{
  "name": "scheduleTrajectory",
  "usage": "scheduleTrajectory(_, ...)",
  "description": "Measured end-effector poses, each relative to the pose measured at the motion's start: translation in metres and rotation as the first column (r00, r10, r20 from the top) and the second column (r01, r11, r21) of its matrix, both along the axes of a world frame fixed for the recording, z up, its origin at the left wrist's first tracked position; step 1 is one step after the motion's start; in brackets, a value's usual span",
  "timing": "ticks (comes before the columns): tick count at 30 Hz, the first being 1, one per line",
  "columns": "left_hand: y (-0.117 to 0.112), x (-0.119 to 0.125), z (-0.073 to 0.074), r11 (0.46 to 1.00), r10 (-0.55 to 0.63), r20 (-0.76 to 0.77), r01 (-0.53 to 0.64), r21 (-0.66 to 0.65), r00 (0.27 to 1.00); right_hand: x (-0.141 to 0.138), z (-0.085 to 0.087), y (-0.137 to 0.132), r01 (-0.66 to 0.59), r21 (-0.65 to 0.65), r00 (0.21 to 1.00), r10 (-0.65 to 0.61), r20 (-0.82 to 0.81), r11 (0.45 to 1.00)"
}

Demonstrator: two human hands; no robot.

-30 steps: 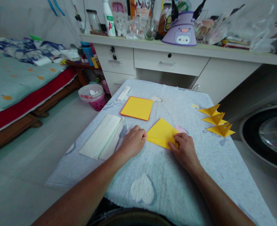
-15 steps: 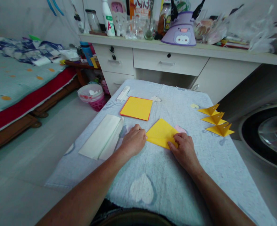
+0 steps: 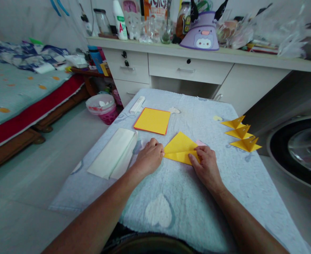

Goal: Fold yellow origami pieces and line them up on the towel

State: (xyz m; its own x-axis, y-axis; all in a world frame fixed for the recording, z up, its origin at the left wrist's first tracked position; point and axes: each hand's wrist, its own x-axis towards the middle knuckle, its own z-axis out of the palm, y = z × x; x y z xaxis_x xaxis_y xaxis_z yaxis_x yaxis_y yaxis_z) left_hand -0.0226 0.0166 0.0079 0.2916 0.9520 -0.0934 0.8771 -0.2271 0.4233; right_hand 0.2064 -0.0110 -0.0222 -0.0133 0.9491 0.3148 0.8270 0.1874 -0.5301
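A yellow sheet of origami paper (image 3: 180,143) lies on the cloth-covered table, with a strip folded up along its near edge. My left hand (image 3: 150,155) is closed, its fingertips pinching the sheet's left corner. At the right end of the fold, my right hand (image 3: 204,160) grips the paper between thumb and fingers, which hide that corner. Beyond my left hand rests a stack of square yellow paper (image 3: 152,121) with a red edge showing beneath. Three folded yellow paper pieces (image 3: 246,144) stand in a row at the far right.
Left of my hands lies a pale green paper packet (image 3: 113,153). A small white box (image 3: 137,104) sits at the table's far left. Behind the table stands a white desk (image 3: 189,68) with drawers. A pink bin (image 3: 107,114) is on the floor, and a round-doored machine (image 3: 303,151) at right.
The folded strip along the near edge looks wider and lies flatter. My right hand's fingers have shifted slightly on the fold; my left hand stays at its corner.
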Motion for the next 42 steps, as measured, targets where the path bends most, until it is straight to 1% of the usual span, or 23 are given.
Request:
scheduleTrajectory(3, 0.000, -0.003, -0.001, 1.000, -0.012, 0.042, 0.013, -0.012, 0.999, 0.000, 0.001, -0.001, -0.010, 0.005, 0.999, 0.010, -0.034, 1.000)
scheduleTrajectory(8, 0.002, -0.006, -0.003, 0.999, -0.025, 0.068, 0.026, -0.024, 0.997, 0.000, 0.000, -0.002, -0.032, -0.004, 0.999, 0.032, -0.028, 0.999)
scheduleTrajectory(16, 0.007, -0.007, -0.002, 0.997, -0.047, 0.079, 0.051, -0.049, 0.996, 0.001, -0.007, 0.001, -0.019, 0.016, 0.999, 0.018, 0.038, 1.000)
scheduleTrajectory(24, 0.009, -0.006, 0.000, 0.997, -0.036, 0.059, 0.039, -0.063, 0.998, 0.000, -0.008, 0.003, 0.012, -0.024, 0.993, -0.009, 0.116, 1.000)
scheduleTrajectory(31, 0.009, -0.007, -0.004, 0.999, -0.036, 0.055, 0.038, -0.029, 0.998, 0.001, -0.010, 0.004, 0.004, -0.010, 0.992, -0.003, 0.127, 1.000)
scheduleTrajectory(36, 0.009, -0.006, -0.001, 0.999, -0.038, 0.041, 0.039, -0.030, 0.998, 0.001, -0.010, 0.003, 0.011, -0.017, 0.990, -0.009, 0.140, 1.000)
scheduleTrajectory(42, 0.008, -0.005, 0.000, 1.000, -0.015, 0.022, 0.015, -0.020, 1.000, 0.001, -0.009, 0.004, 0.008, -0.027, 0.989, -0.004, 0.151, 1.000)
